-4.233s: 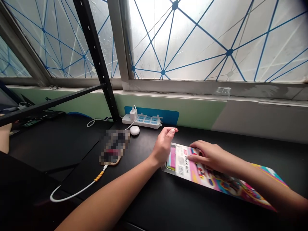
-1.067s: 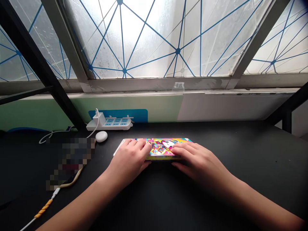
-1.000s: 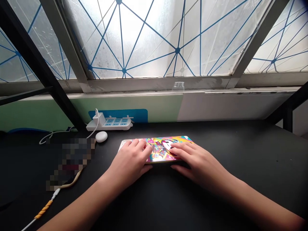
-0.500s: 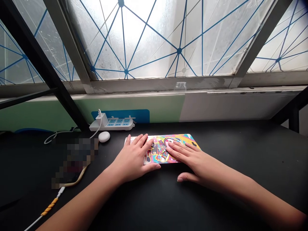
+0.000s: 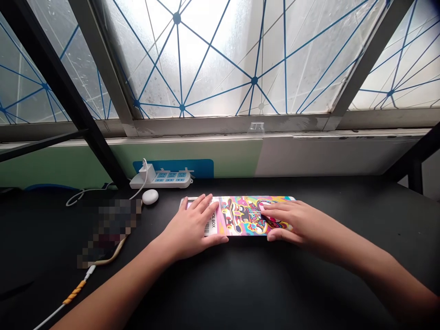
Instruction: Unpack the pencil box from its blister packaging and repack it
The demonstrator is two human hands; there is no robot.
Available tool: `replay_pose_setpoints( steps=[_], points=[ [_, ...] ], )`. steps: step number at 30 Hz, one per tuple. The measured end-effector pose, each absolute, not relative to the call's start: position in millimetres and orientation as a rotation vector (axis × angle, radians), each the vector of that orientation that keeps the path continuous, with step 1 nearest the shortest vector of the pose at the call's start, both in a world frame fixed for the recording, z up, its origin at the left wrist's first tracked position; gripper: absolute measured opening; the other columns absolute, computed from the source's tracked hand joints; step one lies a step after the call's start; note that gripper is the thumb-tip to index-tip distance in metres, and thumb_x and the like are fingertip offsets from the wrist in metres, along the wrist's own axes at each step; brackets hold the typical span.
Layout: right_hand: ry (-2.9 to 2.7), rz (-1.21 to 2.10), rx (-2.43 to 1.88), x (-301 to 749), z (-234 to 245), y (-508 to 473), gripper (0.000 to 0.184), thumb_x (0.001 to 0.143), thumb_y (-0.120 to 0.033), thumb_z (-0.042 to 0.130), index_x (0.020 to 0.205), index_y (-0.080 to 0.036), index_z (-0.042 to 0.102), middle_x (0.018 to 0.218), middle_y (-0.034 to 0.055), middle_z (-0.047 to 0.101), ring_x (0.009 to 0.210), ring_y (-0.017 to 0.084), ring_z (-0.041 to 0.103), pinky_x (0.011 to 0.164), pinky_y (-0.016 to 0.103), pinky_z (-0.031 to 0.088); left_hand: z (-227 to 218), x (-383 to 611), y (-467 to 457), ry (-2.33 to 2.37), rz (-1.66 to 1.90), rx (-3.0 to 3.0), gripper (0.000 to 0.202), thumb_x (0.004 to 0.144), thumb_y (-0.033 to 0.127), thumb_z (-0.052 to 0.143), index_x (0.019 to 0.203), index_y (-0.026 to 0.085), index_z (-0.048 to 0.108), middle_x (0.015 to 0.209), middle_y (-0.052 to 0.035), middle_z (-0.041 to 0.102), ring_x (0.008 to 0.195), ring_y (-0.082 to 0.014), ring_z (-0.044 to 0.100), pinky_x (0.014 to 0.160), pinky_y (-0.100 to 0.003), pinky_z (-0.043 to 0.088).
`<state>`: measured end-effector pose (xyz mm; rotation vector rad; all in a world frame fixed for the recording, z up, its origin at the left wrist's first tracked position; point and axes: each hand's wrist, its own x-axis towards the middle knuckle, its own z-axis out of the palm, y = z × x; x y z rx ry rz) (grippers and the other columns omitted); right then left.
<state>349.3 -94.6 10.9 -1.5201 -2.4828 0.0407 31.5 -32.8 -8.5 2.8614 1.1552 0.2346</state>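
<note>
A flat, colourful cartoon-printed card (image 5: 240,215) lies on the black table in front of me. At its left end a white and pink strip with a barcode and lettering ending in "LBOX" (image 5: 212,224) shows. My left hand (image 5: 192,224) rests flat on that end, fingers spread, thumb along the near edge. Over the right end is my right hand (image 5: 292,220), fingers laid across the print and thumb at the near edge, gripping the card there. The far right corner is partly covered by this hand. Whether the strip and the print are one piece, I cannot tell.
A white power strip (image 5: 161,179) with a plugged-in charger stands against the wall. A small white rounded case (image 5: 150,197) sits before it. At left lie a blurred-out device (image 5: 115,229) and a white cable (image 5: 51,316) with an orange wrap. Black frame posts rise at both sides.
My right hand has moved right and its thumb now meets the card's near edge. The colourful print has shifted right, uncovering the barcode strip. My left hand stays put.
</note>
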Motion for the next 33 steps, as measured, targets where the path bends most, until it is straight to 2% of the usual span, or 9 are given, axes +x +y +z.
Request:
replay_pose_setpoints(
  steps=[3,5,8,14,17,21,25,29,33],
  points=[
    [-2.497,0.041,-1.435,321.2,2.5,-97.7,0.075,0.085,-0.07,0.062,0.145,-0.026,0.056,0.151,0.0153,0.052,0.137,0.04,0.049,0.107,0.061,0.046,-8.5,32.0,-33.3,1.161,0.223,2.868,0.089,0.09,0.081,0.041,0.156,0.021,0.037,0.164,-0.0163,0.031,0.151,-0.0381,0.03,0.115,-0.067,0.025],
    [-2.565,0.151,-1.391,306.2,-3.0,-101.0,0.086,0.084,-0.072,0.062,0.155,-0.029,0.04,0.161,0.014,0.037,0.146,0.04,0.036,0.114,0.066,0.034,-8.0,32.6,-33.5,1.158,0.224,2.873,0.088,0.09,0.08,0.041,0.156,0.021,0.037,0.164,-0.0162,0.031,0.151,-0.0378,0.029,0.116,-0.067,0.025],
    [-2.606,0.285,-1.401,304.9,-4.4,-102.6,0.086,0.085,-0.071,0.061,0.157,-0.035,0.032,0.162,0.0084,0.034,0.149,0.038,0.029,0.118,0.069,0.023,-6.9,33.4,-33.8,1.158,0.223,2.864,0.087,0.091,0.079,0.042,0.155,0.022,0.038,0.164,-0.0156,0.031,0.151,-0.0382,0.03,0.115,-0.068,0.025],
    [-2.541,0.243,-1.474,361.4,14.5,-91.2,0.036,0.097,-0.055,0.054,0.125,-0.04,0.072,0.131,-0.0018,0.07,0.127,0.032,0.062,0.103,0.051,0.053,-6.4,34.6,-34.3,1.123,0.242,2.85,0.084,0.09,0.079,0.045,0.153,0.024,0.042,0.163,-0.0168,0.032,0.15,-0.0394,0.031,0.115,-0.069,0.024],
    [-2.448,0.055,-1.516,369.5,15.6,-87.9,0.034,0.096,-0.055,0.054,0.114,-0.039,0.077,0.118,0.0001,0.077,0.11,0.033,0.071,0.093,0.051,0.058,-7.0,34.9,-34.8,1.127,0.253,2.842,0.084,0.089,0.079,0.047,0.152,0.023,0.042,0.163,-0.0172,0.033,0.149,-0.0398,0.032,0.115,-0.07,0.025],
    [-2.436,0.0,-1.519,339.1,1.2,-91.6,0.064,0.091,-0.063,0.059,0.148,-0.034,0.052,0.154,0.0084,0.049,0.137,0.037,0.051,0.107,0.057,0.048,-8.2,34.8,-35.1,1.114,0.296,2.849,0.084,0.089,0.078,0.048,0.152,0.023,0.044,0.161,-0.0177,0.036,0.149,-0.04,0.033,0.114,-0.07,0.026],
    [-2.593,0.172,-1.442,319.3,-10.8,-93.9,0.084,0.086,-0.069,0.062,0.157,-0.034,0.034,0.163,0.0081,0.031,0.149,0.039,0.028,0.118,0.063,0.032,-9.4,33.2,-33.8,1.121,0.295,2.856,0.083,0.09,0.077,0.048,0.152,0.023,0.043,0.162,-0.0174,0.036,0.148,-0.0401,0.033,0.114,-0.07,0.026],
    [-2.547,0.254,-1.461,347.5,0.4,-88.9,0.055,0.092,-0.059,0.06,0.143,-0.037,0.057,0.151,0.0025,0.052,0.141,0.036,0.046,0.114,0.057,0.041,-9.1,31.2,-32.5,1.109,0.319,2.852,0.082,0.088,0.078,0.049,0.151,0.025,0.044,0.161,-0.0167,0.038,0.148,-0.0382,0.035,0.116,-0.065,0.025],
    [-2.47,0.206,-1.588,375.8,14.7,-85.0,0.039,0.097,-0.056,0.052,0.121,-0.036,0.075,0.129,0.0014,0.072,0.116,0.035,0.068,0.092,0.05,0.059,-9.0,31.3,-33.8,1.112,0.305,2.846,0.081,0.088,0.079,0.048,0.15,0.026,0.044,0.162,-0.0154,0.037,0.149,-0.0374,0.034,0.116,-0.064,0.025]
  ],
)
